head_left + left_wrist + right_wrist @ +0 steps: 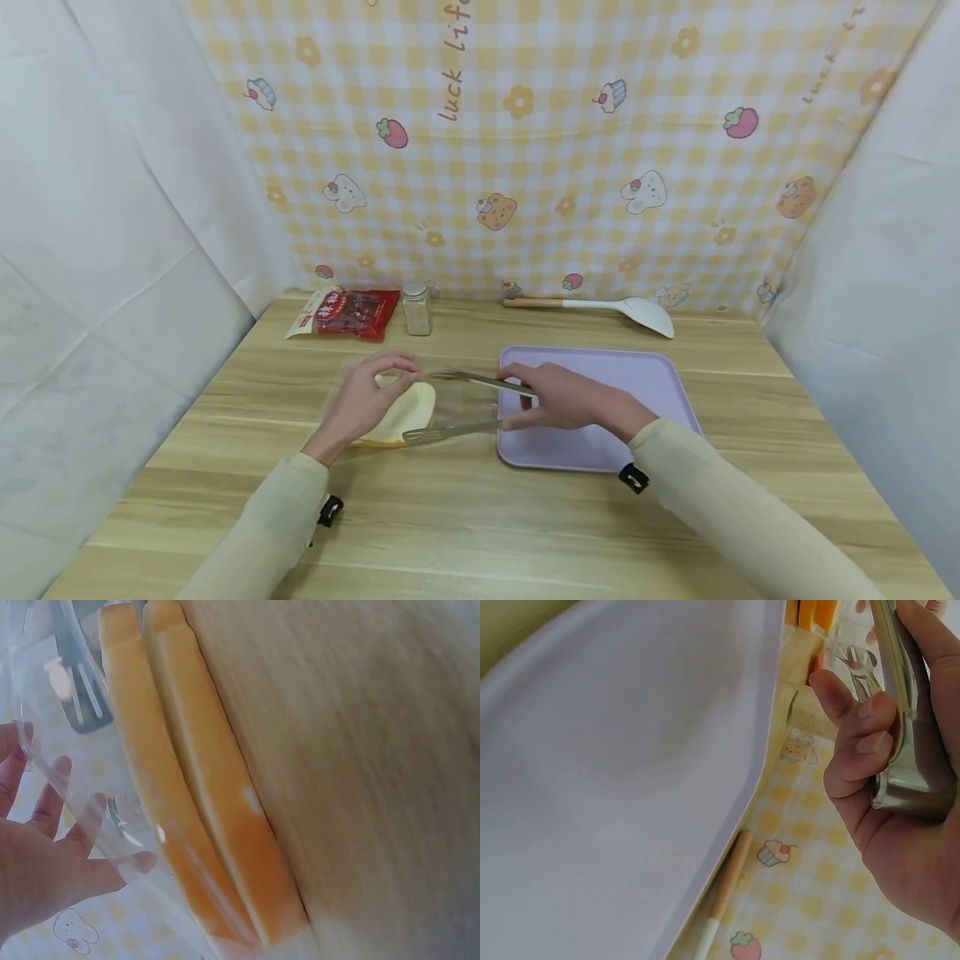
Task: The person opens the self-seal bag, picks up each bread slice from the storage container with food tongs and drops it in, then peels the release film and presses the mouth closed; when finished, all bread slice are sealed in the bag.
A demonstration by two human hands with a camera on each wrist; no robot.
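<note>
"Where does the work stand?"

"By my reading, at reaching into the clear bag (468, 405) for the bread slices (417, 408), which lie inside it on the table (442, 533), just left of the lilac tray (633, 375). The left hand (362, 404) seems to pinch the bag's lip between thumb and forefinger, its other fingers spread. The right hand (562, 395) is wrapped around the metal tongs (459, 431), whose two ends stand well apart."

"And the next move calls for what?"

"I'd say holding that mouth lifted, getting one tong end either side of a slice, then squeezing gently so the bread isn't dented."

"What can't you make out?"

"Whether either tong end is inside the plastic or merely behind it. The left hand covers part of the bread; the left wrist view shows two crusts side by side. The right wrist view cuts off the head of the white spatula (730, 876)."
</note>
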